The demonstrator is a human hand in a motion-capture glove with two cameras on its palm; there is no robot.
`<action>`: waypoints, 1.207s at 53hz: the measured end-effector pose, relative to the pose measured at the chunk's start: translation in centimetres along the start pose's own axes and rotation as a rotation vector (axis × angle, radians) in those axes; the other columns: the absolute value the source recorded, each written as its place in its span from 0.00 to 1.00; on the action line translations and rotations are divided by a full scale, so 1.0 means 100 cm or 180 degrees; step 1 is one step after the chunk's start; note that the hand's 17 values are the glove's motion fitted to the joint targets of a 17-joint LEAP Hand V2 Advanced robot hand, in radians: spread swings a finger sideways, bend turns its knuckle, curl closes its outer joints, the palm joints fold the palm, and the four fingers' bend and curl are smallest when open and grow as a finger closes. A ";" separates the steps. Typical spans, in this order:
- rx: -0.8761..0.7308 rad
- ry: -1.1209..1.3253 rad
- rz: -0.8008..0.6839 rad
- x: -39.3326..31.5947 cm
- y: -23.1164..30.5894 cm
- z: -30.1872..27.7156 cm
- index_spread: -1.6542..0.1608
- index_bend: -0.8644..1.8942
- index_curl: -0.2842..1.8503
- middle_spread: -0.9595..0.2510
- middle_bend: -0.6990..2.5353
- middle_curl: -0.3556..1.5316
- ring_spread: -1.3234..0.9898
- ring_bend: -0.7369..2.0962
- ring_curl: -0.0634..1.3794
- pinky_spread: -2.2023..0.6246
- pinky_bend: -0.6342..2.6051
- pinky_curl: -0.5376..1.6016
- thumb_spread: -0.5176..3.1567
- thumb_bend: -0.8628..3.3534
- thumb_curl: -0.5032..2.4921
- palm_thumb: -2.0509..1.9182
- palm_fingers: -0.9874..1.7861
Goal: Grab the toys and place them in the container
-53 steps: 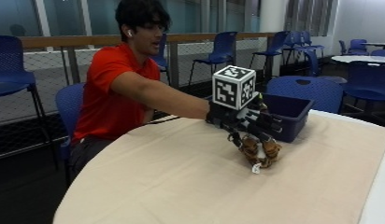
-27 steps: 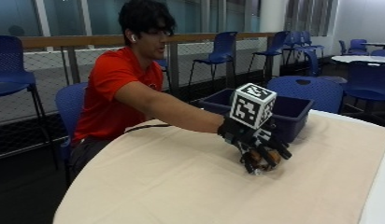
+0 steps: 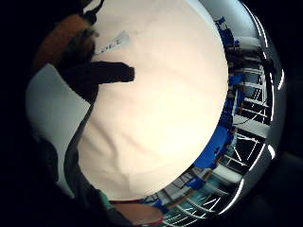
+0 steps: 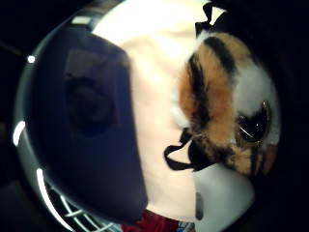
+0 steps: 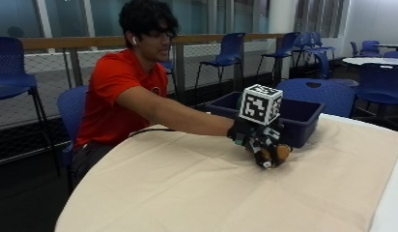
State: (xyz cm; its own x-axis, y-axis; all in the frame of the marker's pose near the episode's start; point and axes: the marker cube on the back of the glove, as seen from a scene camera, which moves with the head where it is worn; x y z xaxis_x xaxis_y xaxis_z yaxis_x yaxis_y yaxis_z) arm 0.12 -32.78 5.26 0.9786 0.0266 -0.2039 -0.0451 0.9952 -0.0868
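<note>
The gloved right hand is clenched around a small plush tiger toy with orange, black and white fur. The fingers curl over the top of the toy, so only its lower part shows under the glove in the outside view. The hand seems to carry the toy a little above the worktop with the pale beige cloth, but contact with the cloth cannot be excluded. It is just beside the front wall of the dark blue rectangular plastic container. This position suits the task: the toy is already gripped, and what remains, as a judgement, is to lift it over the rim and release it inside.

In the thumb side palm view the toy lies very close to the palm. Its fur looks soft and fluffy, with black stripes, and it has a big glossy eye. Such a soft body probably yields under the fingers, so it should not slip easily. A white paper tag hangs from it, printed with small text that is too small to read.

The container has smooth, hard walls and an open top; its inside is not visible. The cloth is matte and lies mostly flat, with a few soft folds.
</note>
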 end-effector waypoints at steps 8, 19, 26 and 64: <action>0.0181 0.0051 0.0027 -0.008 0.011 -0.005 0.70 0.37 0.29 0.55 0.37 0.41 0.44 0.50 0.33 0.66 0.52 0.40 0.49 0.25 0.33 0.65 0.62; 0.0116 -0.0269 0.0096 -0.015 0.045 -0.035 0.70 0.37 0.30 0.48 0.36 0.42 0.38 0.52 0.35 0.63 0.53 0.42 0.44 0.25 0.36 0.68 0.65; 0.0298 -0.0196 0.0048 -0.026 0.066 -0.072 0.70 0.37 0.30 0.45 0.35 0.44 0.36 0.53 0.36 0.63 0.53 0.43 0.41 0.24 0.38 0.68 0.65; 0.0549 -0.0701 -0.0794 -0.196 0.127 -0.169 0.67 0.37 0.35 0.37 0.33 0.52 0.33 0.51 0.39 0.62 0.52 0.44 0.34 0.21 0.44 0.70 0.64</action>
State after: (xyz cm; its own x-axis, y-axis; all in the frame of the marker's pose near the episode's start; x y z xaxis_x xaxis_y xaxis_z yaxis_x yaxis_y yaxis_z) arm -23.04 -22.28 -8.31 0.9758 -0.2180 0.0190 0.2164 0.9743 0.0621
